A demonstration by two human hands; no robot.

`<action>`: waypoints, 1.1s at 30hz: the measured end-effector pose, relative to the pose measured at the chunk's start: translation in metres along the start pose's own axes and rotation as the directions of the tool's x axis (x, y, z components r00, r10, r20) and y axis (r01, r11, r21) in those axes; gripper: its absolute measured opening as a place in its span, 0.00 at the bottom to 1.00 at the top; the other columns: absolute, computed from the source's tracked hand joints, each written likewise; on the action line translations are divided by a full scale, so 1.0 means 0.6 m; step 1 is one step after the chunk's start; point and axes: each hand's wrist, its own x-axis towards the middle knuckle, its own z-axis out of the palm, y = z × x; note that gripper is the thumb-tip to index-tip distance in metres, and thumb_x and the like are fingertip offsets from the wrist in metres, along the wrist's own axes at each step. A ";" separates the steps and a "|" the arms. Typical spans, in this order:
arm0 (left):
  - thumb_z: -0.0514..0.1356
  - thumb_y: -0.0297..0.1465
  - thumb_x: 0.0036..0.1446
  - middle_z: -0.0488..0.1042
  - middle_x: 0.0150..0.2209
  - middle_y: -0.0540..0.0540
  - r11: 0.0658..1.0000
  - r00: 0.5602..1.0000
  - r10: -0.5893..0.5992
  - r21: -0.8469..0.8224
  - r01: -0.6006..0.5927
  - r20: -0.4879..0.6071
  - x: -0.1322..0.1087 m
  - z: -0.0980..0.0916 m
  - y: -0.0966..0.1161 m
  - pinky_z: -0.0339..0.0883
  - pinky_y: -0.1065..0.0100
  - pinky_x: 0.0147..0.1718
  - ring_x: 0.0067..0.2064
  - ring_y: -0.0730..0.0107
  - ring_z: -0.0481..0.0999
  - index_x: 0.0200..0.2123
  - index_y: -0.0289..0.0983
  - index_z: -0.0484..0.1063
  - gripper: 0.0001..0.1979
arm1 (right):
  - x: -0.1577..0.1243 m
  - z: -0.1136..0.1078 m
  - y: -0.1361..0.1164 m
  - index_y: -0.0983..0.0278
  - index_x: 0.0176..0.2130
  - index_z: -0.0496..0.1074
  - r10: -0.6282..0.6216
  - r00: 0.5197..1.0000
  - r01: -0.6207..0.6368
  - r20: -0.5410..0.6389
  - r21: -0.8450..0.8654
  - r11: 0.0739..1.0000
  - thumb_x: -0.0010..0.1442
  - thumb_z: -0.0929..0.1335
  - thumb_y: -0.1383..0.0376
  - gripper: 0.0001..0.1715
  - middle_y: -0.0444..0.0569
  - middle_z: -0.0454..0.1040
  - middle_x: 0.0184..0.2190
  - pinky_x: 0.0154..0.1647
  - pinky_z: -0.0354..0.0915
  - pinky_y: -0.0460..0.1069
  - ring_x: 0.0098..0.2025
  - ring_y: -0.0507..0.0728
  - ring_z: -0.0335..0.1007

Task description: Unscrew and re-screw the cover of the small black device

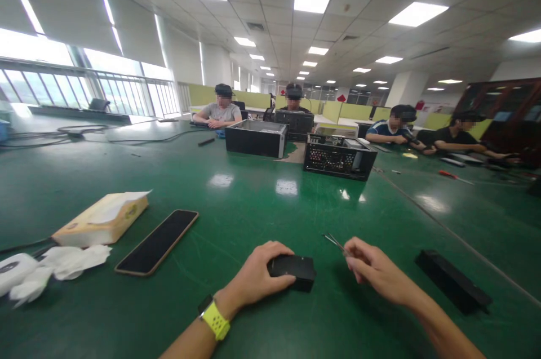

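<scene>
My left hand [264, 273], with a yellow-banded watch [214, 318] on its wrist, is closed around one end of a small black rectangular box [302, 271]. The box rests on the green table, and its right end shows past my fingers. To the right of it, my right hand [363, 263] pinches a pair of thin metal tweezers [333, 241]. Their two tips point up and left, apart from the box. Farther right lies a long black bar-shaped part [454, 280], touched by neither hand.
At left are a phone [158, 242], a tissue pack [103, 218] and crumpled tissues [70, 260]. Two open computer cases [256, 142] stand across the table [236, 201]. A red screwdriver [448, 174] lies at the far right. Several people sit along the far side.
</scene>
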 end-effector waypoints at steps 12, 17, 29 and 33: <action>0.69 0.29 0.49 0.76 0.43 0.46 1.000 1.000 0.010 0.020 -0.010 0.020 -0.003 0.006 0.010 0.64 0.62 0.47 0.45 0.59 0.74 0.45 0.38 0.75 0.18 | 0.026 0.025 0.055 0.63 0.45 0.70 0.018 0.983 -0.018 -0.182 -0.001 1.000 0.63 0.65 0.53 0.18 0.39 0.64 0.25 0.24 0.61 0.47 0.23 0.52 0.62; 0.69 0.30 0.49 0.76 0.43 0.46 1.000 1.000 0.001 0.022 -0.002 0.007 -0.004 0.008 0.007 0.64 0.62 0.47 0.45 0.59 0.74 0.46 0.38 0.75 0.19 | 0.026 0.032 0.046 0.61 0.38 0.68 -0.058 0.967 -0.037 -0.249 -0.357 0.933 0.62 0.66 0.57 0.11 0.42 0.72 0.27 0.29 0.61 0.47 0.27 0.53 0.68; 0.68 0.30 0.49 0.76 0.42 0.46 0.999 1.000 0.012 0.042 -0.012 -0.009 -0.005 0.013 0.001 0.65 0.63 0.46 0.44 0.60 0.74 0.45 0.39 0.74 0.18 | 0.027 0.035 0.034 0.59 0.32 0.74 -0.035 0.948 -0.177 -0.317 -0.614 0.770 0.61 0.65 0.55 0.13 0.48 0.75 0.31 0.34 0.57 0.50 0.36 0.60 0.69; 0.71 0.32 0.47 0.75 0.45 0.46 0.998 0.999 0.034 0.058 -0.035 0.016 -0.005 0.008 -0.001 0.65 0.63 0.47 0.45 0.59 0.73 0.48 0.40 0.73 0.23 | 0.019 -0.005 0.062 0.59 0.33 0.74 0.048 0.903 -0.272 -0.427 -0.482 0.833 0.54 0.68 0.60 0.07 0.47 0.74 0.31 0.31 0.55 0.49 0.36 0.60 0.68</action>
